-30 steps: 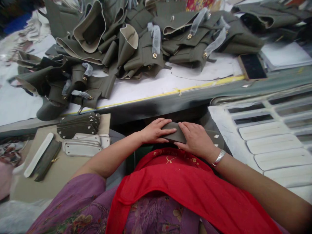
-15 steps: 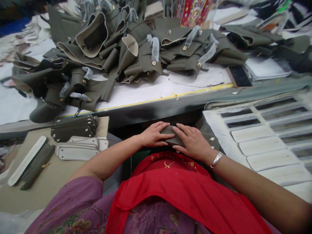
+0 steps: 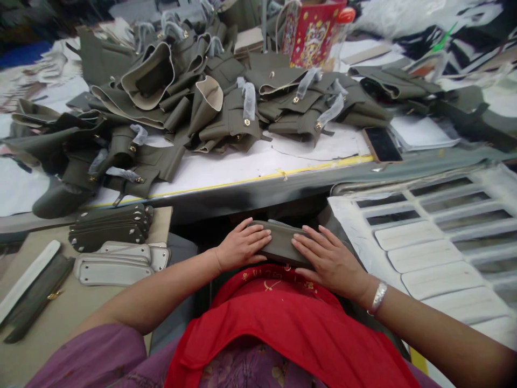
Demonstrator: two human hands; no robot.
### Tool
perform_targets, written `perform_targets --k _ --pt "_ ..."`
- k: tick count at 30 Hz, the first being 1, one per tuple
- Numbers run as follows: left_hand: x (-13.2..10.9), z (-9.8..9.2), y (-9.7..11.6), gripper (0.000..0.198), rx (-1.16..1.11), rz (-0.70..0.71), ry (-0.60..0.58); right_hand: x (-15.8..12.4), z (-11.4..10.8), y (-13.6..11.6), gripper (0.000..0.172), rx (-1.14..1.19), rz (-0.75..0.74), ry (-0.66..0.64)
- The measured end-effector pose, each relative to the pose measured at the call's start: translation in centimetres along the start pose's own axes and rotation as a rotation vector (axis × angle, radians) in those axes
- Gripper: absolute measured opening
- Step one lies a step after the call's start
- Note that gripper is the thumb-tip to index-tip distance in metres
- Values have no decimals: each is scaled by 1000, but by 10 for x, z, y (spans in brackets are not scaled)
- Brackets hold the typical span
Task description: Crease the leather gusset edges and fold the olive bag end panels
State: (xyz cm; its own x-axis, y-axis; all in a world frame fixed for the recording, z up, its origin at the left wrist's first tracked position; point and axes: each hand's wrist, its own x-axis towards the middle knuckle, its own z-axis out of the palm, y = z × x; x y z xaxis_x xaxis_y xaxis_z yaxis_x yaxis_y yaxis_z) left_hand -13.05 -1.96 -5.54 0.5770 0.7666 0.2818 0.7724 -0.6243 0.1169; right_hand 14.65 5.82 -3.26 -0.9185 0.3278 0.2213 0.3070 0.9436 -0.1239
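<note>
Hands meet over a long olive-green padded piece (image 3: 280, 243) that lies crosswise at the upper edge of the red cloth (image 3: 291, 323) on the person's lap, just below the near edge of the tabletop (image 3: 242, 161); the left hand (image 3: 242, 245) lies flat on the piece's left end, fingers stretched out and together, not curled round it; the right hand (image 3: 329, 258) lies flat on the right end in the same way, fingers extended and touching the top face, a silver bangle (image 3: 377, 297) on its wrist; the fingertips of the two hands are near each other but apart, with a bare stretch of the piece between them; a heap of olive-green cut parts (image 3: 194, 102) with small brass studs covers the far and left parts of the tabletop; a dark phone (image 3: 382, 144) lies flat near the tabletop's near edge towards the right; a red patterned bag (image 3: 313, 32) stands at the far edge; on a tan board (image 3: 81, 312) to the left, a stack of dark straps (image 3: 109, 226) sits at the far edge, and a stack of pale straps (image 3: 117, 264) lies just beside it, nearer the person; a white sheet with long cut-out slots (image 3: 424, 237) lies to the right.
</note>
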Motion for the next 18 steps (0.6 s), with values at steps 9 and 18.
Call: perform_targets --k 9,18 --pt "-6 -18 14 35 -483 -458 123 -55 -6 5 43 126 306 107" --pt "14 29 16 38 -911 -1208 399 -52 24 -7 49 623 1236 292"
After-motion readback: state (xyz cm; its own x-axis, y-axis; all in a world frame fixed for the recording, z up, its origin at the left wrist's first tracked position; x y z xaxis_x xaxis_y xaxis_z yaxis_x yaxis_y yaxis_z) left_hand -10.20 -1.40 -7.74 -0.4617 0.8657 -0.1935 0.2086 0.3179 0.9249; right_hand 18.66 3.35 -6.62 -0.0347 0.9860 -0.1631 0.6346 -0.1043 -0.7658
